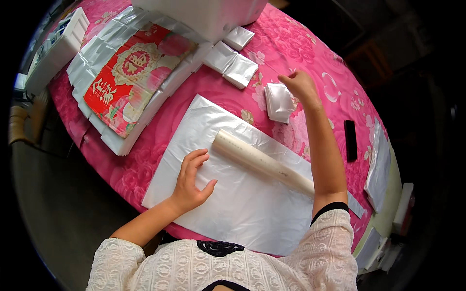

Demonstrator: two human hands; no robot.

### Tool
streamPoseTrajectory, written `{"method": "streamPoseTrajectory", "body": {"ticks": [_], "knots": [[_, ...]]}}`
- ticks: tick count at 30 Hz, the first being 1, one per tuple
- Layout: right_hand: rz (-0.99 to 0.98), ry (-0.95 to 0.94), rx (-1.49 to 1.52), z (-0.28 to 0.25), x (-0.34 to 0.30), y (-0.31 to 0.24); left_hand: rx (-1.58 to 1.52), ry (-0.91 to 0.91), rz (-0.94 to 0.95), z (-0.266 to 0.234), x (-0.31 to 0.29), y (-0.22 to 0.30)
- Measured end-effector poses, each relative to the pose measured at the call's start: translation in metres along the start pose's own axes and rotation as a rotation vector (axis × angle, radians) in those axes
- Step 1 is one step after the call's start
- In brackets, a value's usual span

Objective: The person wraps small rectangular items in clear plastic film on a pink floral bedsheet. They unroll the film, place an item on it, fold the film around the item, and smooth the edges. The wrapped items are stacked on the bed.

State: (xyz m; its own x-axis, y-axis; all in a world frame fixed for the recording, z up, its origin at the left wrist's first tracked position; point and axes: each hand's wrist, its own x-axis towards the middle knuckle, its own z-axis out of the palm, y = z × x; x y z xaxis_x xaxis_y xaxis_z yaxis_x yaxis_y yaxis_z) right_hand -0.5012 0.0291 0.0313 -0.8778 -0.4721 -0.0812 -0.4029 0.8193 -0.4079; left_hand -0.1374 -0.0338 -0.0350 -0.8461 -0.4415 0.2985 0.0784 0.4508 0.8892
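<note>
My left hand (193, 186) hovers over a flat layer of clear plastic sheeting (228, 203), its fingers and thumb apart with nothing between them. Beside its fingertips a long pale tube (262, 162) lies slantwise across the sheeting, its right end hidden behind my right forearm. My right hand (301, 86) is stretched out farther right, just above a small stack of folded plastic packets (280, 102). The fingers of that hand are curled and pressed together; whatever is in them, if anything, cannot be made out.
More folded packets (233, 63) lie at the far middle, near a white box (199, 14). Far left, a red printed sheet (138, 72) tops a wide pile of plastic (124, 140). A black oblong object (350, 140) rests at right on the pink flowered tablecloth (301, 43).
</note>
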Motion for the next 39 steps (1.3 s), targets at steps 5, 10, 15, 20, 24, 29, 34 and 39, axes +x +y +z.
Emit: {"method": "streamPoseTrajectory", "body": {"ticks": [5,10,15,20,24,29,34,39], "knots": [[0.272,-0.352,0.079,-0.007,-0.018,0.04,-0.014,0.006,0.007,0.002,0.0,0.0],[0.187,-0.324,0.263,0.015,-0.027,0.036,-0.004,-0.001,0.002,-0.001,0.003,0.003],[0.097,-0.267,0.513,0.027,-0.035,0.024,-0.016,0.041,0.061,-0.015,0.033,0.009],[-0.286,-0.199,1.0,0.035,-0.063,-0.015,-0.169,0.093,-0.013,-0.008,0.105,0.003],[-0.579,-0.189,1.056,0.047,-0.087,-0.052,-0.328,-0.084,-0.06,0.002,0.152,-0.021],[-0.678,-0.164,0.763,0.072,-0.094,-0.033,-0.166,-0.137,-0.001,0.011,0.156,-0.041],[-0.632,-0.196,0.801,0.094,-0.086,-0.02,-0.021,-0.085,0.155,0.021,0.151,-0.059],[-0.707,-0.123,0.641,0.105,-0.079,-0.024,-0.218,-0.014,0.06,0.028,0.158,-0.059]]}}
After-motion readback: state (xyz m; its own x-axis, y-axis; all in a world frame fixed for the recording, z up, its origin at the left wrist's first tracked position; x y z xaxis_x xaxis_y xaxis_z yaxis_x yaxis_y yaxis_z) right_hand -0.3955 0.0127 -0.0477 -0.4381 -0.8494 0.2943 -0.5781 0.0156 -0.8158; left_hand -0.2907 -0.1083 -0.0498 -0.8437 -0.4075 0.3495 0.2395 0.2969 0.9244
